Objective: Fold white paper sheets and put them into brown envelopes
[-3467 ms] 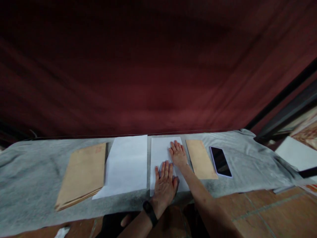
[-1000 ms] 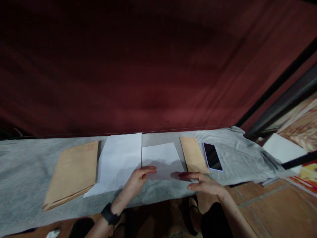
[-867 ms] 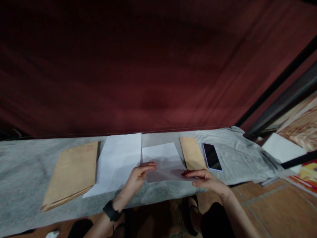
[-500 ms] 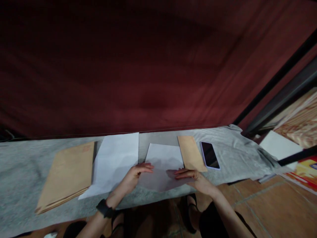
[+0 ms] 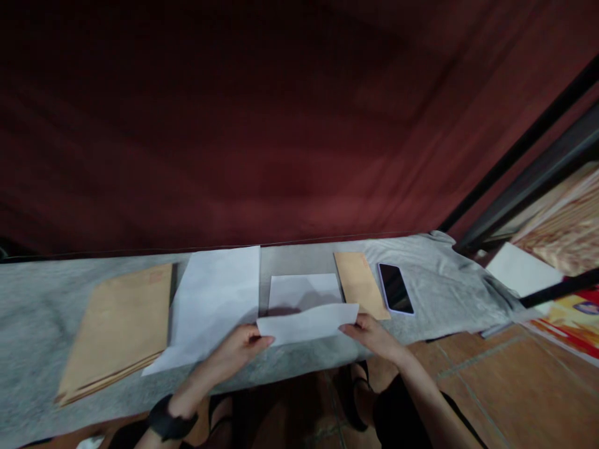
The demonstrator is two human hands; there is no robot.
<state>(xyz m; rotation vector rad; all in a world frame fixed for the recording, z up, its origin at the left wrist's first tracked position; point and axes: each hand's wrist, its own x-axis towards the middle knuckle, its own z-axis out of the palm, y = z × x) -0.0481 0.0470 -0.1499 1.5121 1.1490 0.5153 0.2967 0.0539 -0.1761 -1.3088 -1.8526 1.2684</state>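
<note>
A white sheet of paper [image 5: 306,324] is held up at its two ends, its near part raised and bent over. At its left end my left hand [image 5: 241,346] pinches the edge between thumb and fingers. My right hand [image 5: 372,333] grips the right end the same way. Behind the raised part, white paper [image 5: 304,290] lies flat on the grey cloth; I cannot tell whether it belongs to the same sheet. A brown envelope [image 5: 361,284] lies just right of it, close to my right hand. To the left lie larger white sheets [image 5: 215,305].
A stack of large brown envelopes [image 5: 119,330] lies at the left on the grey cloth [image 5: 28,337]. A phone [image 5: 395,289] rests right of the small envelope. A dark red curtain [image 5: 281,156] hangs behind; a black bar [image 5: 524,143] slants at the right. Below is a tiled floor [image 5: 515,380].
Both hands, earlier lying on the paper with fingers extended, now grip its ends. The near part of the paper has come up and bent over. The view has shifted slightly.
</note>
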